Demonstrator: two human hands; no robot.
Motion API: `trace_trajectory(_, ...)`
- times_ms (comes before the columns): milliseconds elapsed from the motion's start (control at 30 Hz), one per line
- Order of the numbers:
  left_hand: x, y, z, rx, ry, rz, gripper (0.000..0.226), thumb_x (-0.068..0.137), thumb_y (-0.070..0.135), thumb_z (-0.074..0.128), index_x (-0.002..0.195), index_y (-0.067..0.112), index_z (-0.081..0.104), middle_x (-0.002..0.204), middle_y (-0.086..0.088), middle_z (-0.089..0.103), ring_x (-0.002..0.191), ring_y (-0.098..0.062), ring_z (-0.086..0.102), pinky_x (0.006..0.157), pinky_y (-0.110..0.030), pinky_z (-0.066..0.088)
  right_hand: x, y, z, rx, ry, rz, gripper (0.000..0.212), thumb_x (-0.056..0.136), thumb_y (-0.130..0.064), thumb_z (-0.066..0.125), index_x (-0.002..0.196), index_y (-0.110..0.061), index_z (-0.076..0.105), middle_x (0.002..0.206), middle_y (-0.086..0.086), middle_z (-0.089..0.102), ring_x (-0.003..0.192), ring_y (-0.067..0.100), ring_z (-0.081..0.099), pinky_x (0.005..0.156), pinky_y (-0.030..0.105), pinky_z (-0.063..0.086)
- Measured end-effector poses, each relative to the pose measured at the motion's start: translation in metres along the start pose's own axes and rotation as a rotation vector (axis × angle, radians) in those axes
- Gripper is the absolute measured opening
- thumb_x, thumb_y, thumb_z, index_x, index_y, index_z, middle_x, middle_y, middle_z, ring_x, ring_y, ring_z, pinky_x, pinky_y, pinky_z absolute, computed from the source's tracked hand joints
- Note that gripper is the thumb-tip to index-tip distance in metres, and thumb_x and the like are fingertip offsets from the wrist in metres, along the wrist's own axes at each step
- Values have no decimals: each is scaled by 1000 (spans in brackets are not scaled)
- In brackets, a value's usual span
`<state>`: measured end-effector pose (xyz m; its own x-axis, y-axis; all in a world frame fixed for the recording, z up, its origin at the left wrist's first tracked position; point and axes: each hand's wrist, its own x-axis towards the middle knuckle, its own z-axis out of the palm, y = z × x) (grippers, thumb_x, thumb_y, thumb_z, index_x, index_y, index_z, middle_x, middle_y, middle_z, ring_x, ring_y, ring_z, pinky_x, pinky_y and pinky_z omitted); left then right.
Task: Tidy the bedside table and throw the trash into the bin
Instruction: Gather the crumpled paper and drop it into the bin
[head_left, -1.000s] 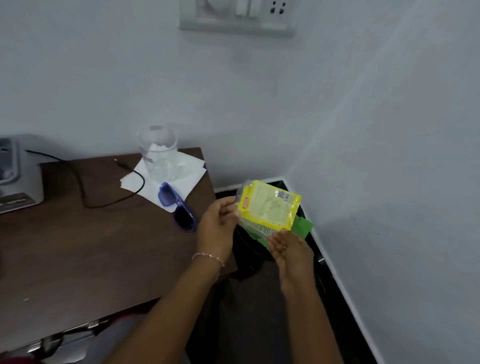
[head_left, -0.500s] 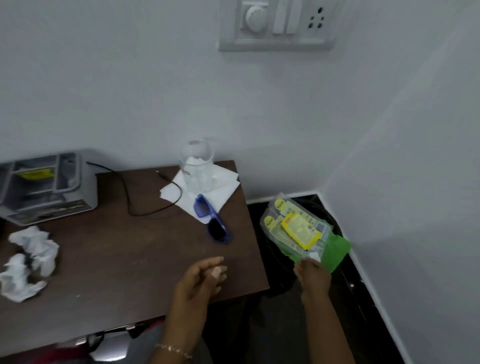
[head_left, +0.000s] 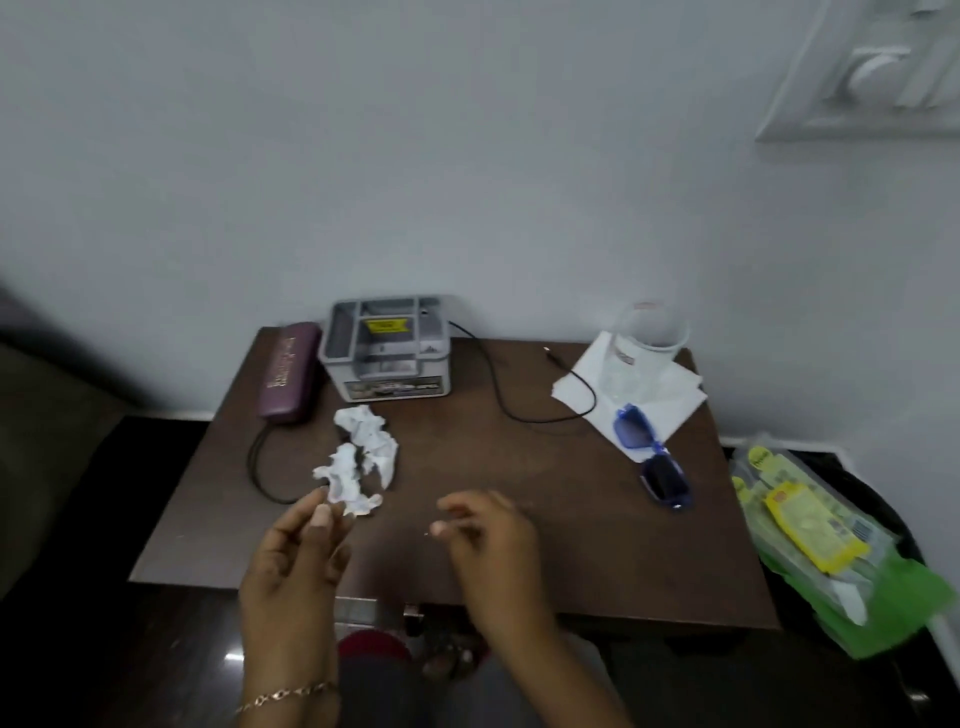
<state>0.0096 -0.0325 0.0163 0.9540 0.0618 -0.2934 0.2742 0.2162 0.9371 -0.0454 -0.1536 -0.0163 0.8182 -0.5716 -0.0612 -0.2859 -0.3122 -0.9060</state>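
Dark bedside table (head_left: 519, 457) stands against a white wall, black bin (head_left: 878, 499) at its right holding wrappers (head_left: 810, 525). Left hand (head_left: 293, 566) and right hand (head_left: 493, 545) hover over the near edge, fingers loosely curled and empty, the left's fingertips just beside the crumpled paper (head_left: 361, 457).

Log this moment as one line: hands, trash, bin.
left hand: open, fingers by crumpled paper | right hand: open, empty, over table | wrappers: atop bin
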Motion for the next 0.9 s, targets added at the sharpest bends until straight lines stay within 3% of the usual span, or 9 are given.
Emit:
trace_trajectory(100, 13, -3, -25, -62, 165, -2, 15, 93, 13, 50, 96, 23, 60, 89, 3, 64, 69, 4, 65, 59, -4, 49, 5, -18, 54, -218, -184, -227, 40, 88, -10, 56, 126, -23, 55, 129, 1, 49, 113, 16, 51, 99, 28, 42)
trace_trajectory(167, 18, -9, -33, -95, 218, -33, 15, 92, 12, 51, 95, 23, 60, 86, 2, 63, 67, 3, 64, 57, -5, 49, 12, -24, 82, -371, -229, -323, 46, 95, -10, 45, 139, -23, 38, 144, 4, 34, 124, 21, 43, 101, 33, 41)
trace_trajectory(233, 23, -13, -36, -111, 234, -63, 15, 92, 9, 51, 94, 21, 60, 83, 0, 62, 59, 5, 64, 55, -5, 49, 22, -28, 100, -504, -253, -325, 45, 98, -10, 37, 142, -18, 31, 145, 9, 28, 124, 27, 43, 98, 39, 45)
trace_trajectory(333, 31, -15, -37, -123, 224, -84, 16, 91, 6, 51, 91, 19, 61, 81, -2, 62, 58, 5, 63, 56, -6, 50, 30, -30, 108, -693, -255, -276, 32, 97, -7, 35, 126, -3, 48, 135, 13, 37, 118, 30, 44, 90, 39, 44)
trace_trajectory(467, 34, -12, -36, -138, 154, -95, 18, 91, 8, 52, 102, 19, 61, 102, -8, 63, 92, -11, 62, 69, -15, 54, 19, -29, 95, -383, -191, -277, 19, 91, -8, 41, 100, -9, 58, 107, 5, 53, 96, 16, 50, 75, 24, 36)
trace_trajectory(567, 31, -9, -27, -118, -20, -112, 25, 92, 16, 50, 114, 22, 61, 117, -7, 62, 106, -18, 59, 84, -28, 49, 10, -36, 72, -121, -193, -241, 17, 82, -6, 52, 81, -18, 65, 86, -8, 59, 81, 5, 53, 71, 12, 37)
trace_trajectory(633, 26, -7, -19, -108, -139, -164, 27, 91, 21, 51, 115, 23, 63, 115, -8, 67, 107, -22, 62, 89, -34, 50, 6, -44, 53, 5, -265, -181, 21, 80, -2, 57, 78, -20, 67, 80, -9, 62, 78, 5, 58, 71, 12, 43)
trace_trajectory(733, 20, -8, -12, -162, -197, -268, 25, 89, 22, 52, 107, 12, 66, 107, -14, 70, 97, -23, 65, 77, -29, 55, 8, -49, 37, 117, -372, -74, 21, 82, -3, 61, 76, -23, 65, 73, -7, 66, 69, 0, 60, 69, 16, 48)
trace_trajectory(900, 21, -12, -13, -157, -217, -304, 21, 85, 9, 57, 102, 3, 67, 101, -19, 71, 86, -17, 69, 74, -19, 56, 23, -41, 44, 167, -280, 29, 22, 82, -2, 59, 79, -24, 57, 87, 6, 68, 74, 13, 65, 70, 29, 54)
